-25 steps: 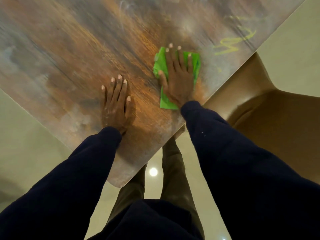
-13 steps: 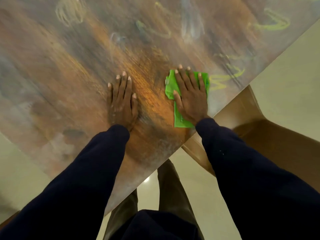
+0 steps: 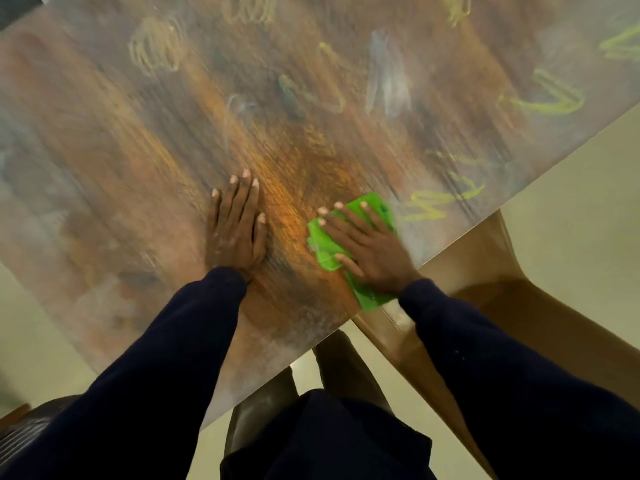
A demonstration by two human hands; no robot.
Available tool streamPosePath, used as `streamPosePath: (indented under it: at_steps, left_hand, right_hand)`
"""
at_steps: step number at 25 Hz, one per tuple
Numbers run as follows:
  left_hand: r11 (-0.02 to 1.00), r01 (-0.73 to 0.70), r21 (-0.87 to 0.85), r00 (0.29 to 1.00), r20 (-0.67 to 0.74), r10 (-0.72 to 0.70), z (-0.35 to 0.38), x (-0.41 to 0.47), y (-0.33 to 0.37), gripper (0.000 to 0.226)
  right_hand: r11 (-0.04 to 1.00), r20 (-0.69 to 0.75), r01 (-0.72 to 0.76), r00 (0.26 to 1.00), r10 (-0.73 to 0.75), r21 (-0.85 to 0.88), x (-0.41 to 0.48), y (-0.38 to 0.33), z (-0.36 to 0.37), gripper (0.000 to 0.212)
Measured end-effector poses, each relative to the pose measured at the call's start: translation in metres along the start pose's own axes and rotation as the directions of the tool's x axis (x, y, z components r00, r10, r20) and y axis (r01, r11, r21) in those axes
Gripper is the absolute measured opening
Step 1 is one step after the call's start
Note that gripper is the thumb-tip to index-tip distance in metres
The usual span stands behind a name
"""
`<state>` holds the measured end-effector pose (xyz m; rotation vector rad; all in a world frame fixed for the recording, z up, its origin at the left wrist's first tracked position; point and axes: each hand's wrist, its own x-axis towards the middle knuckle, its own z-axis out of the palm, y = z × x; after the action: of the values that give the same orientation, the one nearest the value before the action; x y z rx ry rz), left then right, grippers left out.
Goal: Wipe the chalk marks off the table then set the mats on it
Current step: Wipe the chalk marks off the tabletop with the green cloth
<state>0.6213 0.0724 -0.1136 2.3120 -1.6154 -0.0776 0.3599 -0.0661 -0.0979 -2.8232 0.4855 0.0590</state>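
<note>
Wiping the table point(image 3: 138, 150) with a green cloth point(image 3: 323, 249).
Pressing the cloth flat under the right hand point(image 3: 374, 251), fingers straight and slightly spread, near the table's right edge just beside yellow chalk marks point(image 3: 440, 202); bracing the left hand point(image 3: 235, 233) flat on bare wood, fingers together.

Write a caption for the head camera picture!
Right hand presses a green cloth on the chalk-marked table; left hand rests flat.

We see the table point(image 3: 138, 168) and its far chalk marks point(image 3: 156, 46) only as blur; our right hand point(image 3: 370, 251) hides much of the green cloth point(image 3: 372, 297).
</note>
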Motion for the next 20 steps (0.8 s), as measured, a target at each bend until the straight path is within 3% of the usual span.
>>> streamPosePath:
  at_steps: [3, 6, 8, 12, 14, 17, 18, 20]
  left_hand:
    - [1.000, -0.003, 0.019, 1.000, 0.000, 0.003, 0.005, 0.000, -0.004, 0.055]
    - [1.000, -0.002, 0.023, 1.000, -0.017, 0.002, 0.007, -0.001, -0.006, 0.055]
    - [1.000, 0.009, 0.019, 1.000, -0.018, -0.009, 0.007, 0.000, -0.008, 0.055]
    - [0.999, 0.038, -0.026, 0.999, -0.017, -0.039, 0.005, -0.001, -0.005, 0.055]
    - [0.999, 0.032, -0.032, 0.999, -0.010, -0.032, 0.004, -0.002, -0.007, 0.054]
    - [0.998, 0.049, -0.045, 0.998, -0.027, -0.050, 0.003, 0.000, -0.006, 0.053]
    - [0.996, 0.066, -0.054, 0.997, -0.034, -0.068, -0.001, -0.002, -0.009, 0.053]
    - [0.987, 0.152, -0.044, 0.988, -0.005, -0.152, -0.013, -0.017, -0.030, 0.054]
  right_hand:
    - [0.971, -0.077, -0.235, 0.970, 0.231, -0.039, 0.032, 0.039, -0.016, 0.063]
    - [0.862, -0.188, -0.505, 0.851, 0.490, -0.038, 0.098, 0.028, -0.020, 0.064]
    - [0.848, -0.217, -0.530, 0.828, 0.517, -0.004, 0.127, 0.005, -0.015, 0.065]
    - [0.937, -0.135, -0.349, 0.929, 0.344, -0.014, 0.101, -0.046, 0.001, 0.067]
    - [0.993, -0.029, -0.114, 0.993, 0.113, -0.022, 0.059, -0.052, 0.008, 0.066]
    - [0.981, 0.055, 0.194, 0.980, -0.192, -0.027, 0.031, -0.011, -0.001, 0.063]
    - [0.974, 0.068, 0.222, 0.973, -0.219, -0.035, 0.035, 0.003, -0.008, 0.062]
    - [0.992, 0.027, 0.105, 0.994, -0.103, -0.063, 0.057, 0.018, -0.018, 0.062]
